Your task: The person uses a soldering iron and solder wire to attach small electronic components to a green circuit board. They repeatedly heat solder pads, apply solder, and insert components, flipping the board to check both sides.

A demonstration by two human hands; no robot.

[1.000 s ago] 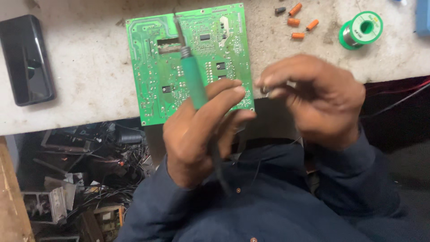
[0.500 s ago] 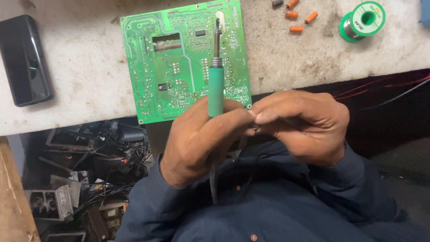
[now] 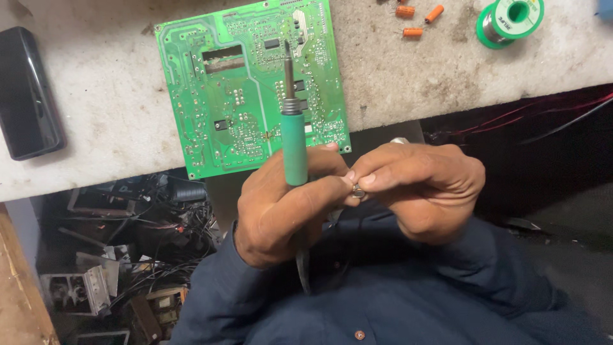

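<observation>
Since a second ago we've swung the green soldering iron (image 3: pixel 294 144) upright in our left hand (image 3: pixel 287 207), tip over the circuit board (image 3: pixel 252 86) on the bench (image 3: pixel 408 76), while right hand (image 3: pixel 418 185) fingers pinch a small metal part (image 3: pixel 358 191) at our left fingertips.

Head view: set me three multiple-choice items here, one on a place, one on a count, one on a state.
1. Where is the solder spool?
A. top right of the bench
B. on the circuit board
C. on the floor

2. How many orange parts lie near the spool?
A. one
B. three
C. six

3. How is the soldering iron held?
A. lying loose on the bench
B. gripped in the left hand, tip over the circuit board
C. gripped in the right hand

Answers: A, it sits by the bench's far right corner; B, three show; B, the left hand wraps the green handle while the right pinches a small metal part.
</observation>
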